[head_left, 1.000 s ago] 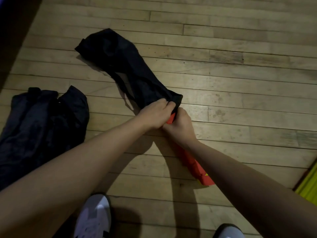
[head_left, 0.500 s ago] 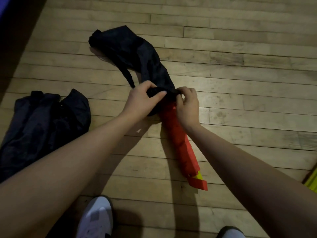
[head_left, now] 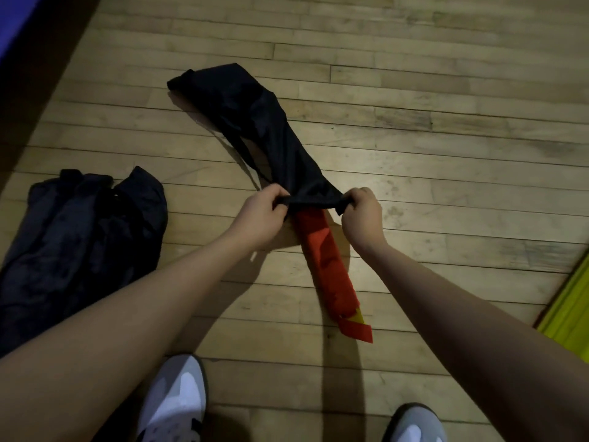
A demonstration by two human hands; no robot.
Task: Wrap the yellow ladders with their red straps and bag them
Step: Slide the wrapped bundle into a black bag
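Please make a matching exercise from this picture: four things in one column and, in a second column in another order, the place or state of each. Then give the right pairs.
Things:
1. black bag
2. red-wrapped ladder bundle
3. dark bundle
4. yellow-green object

Places or states:
A. at the right edge of the view, partly cut off
B. mouth held stretched between the left hand and the right hand
C. lies on the floor at the left, untouched
D. one end at the bag mouth, the rest on the floor toward the shoes

Pairs: 1-B, 2-D, 3-C, 4-A
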